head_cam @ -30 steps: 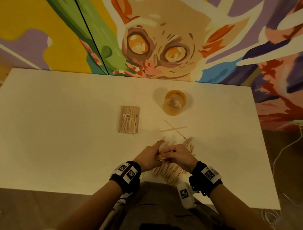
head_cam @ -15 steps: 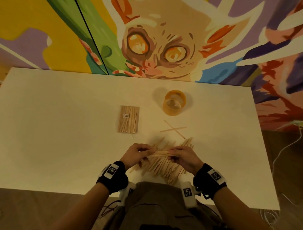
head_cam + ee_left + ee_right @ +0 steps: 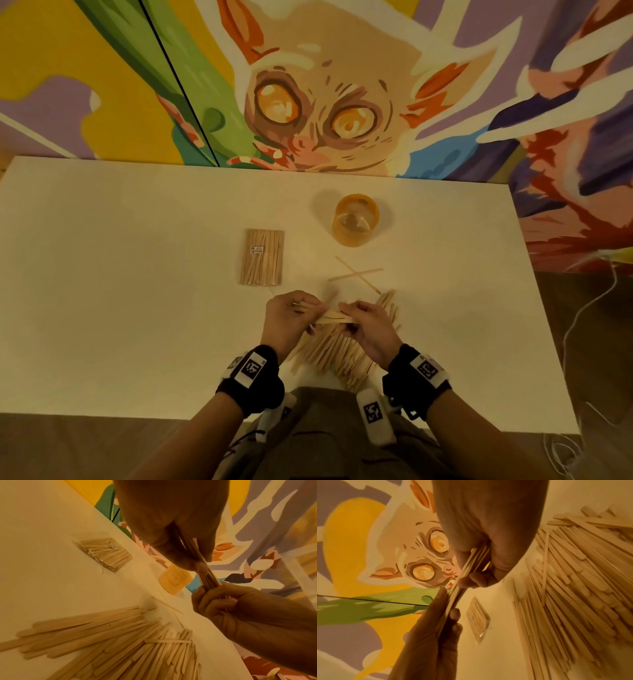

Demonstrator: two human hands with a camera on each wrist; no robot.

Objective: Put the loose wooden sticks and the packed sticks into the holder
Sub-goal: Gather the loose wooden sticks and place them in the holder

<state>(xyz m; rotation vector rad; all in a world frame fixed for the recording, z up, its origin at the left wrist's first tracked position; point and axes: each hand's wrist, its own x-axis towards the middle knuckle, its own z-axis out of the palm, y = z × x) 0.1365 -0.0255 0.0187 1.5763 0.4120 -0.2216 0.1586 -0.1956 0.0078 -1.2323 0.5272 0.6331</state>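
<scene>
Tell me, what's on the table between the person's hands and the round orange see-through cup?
Two loose wooden sticks lying crossed in an X, on the white table, between the hands' bundle of sticks and the orange holder cup. The head view shows it.

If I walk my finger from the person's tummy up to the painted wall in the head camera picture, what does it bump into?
Big fanned pile of loose pale wooden sticks → small bundle of sticks gripped by both hands → two loose sticks crossed in an X → round see-through orange plastic holder → far edge of the white table.
</scene>
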